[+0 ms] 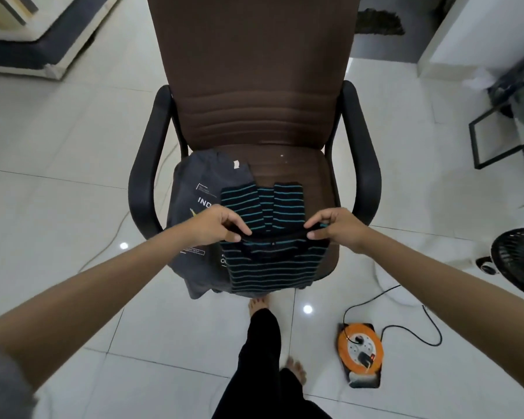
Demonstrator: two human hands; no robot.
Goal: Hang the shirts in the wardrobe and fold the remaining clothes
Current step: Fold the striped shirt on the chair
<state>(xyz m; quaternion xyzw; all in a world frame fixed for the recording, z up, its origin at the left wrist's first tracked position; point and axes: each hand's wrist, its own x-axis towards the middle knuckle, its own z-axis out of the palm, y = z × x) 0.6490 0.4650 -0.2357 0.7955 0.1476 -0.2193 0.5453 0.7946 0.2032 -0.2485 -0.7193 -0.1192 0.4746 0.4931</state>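
Note:
A black shirt with teal stripes (270,267) lies on the seat of a brown office chair (291,167), its sleeves folded in over the far part. My left hand (218,225) pinches the shirt's neck edge at the left. At the right end of that edge my right hand (333,225) pinches it too. The edge is lifted slightly off the seat. A dark grey shirt with white print (194,189) lies under the striped one, on the seat's left side, hanging over the front.
The chair's black armrests (146,176) flank the seat. An orange cable reel (360,349) with a black cord lies on the white tile floor at the right. A black fan (518,261) stands further right, a black metal frame (502,140) behind it.

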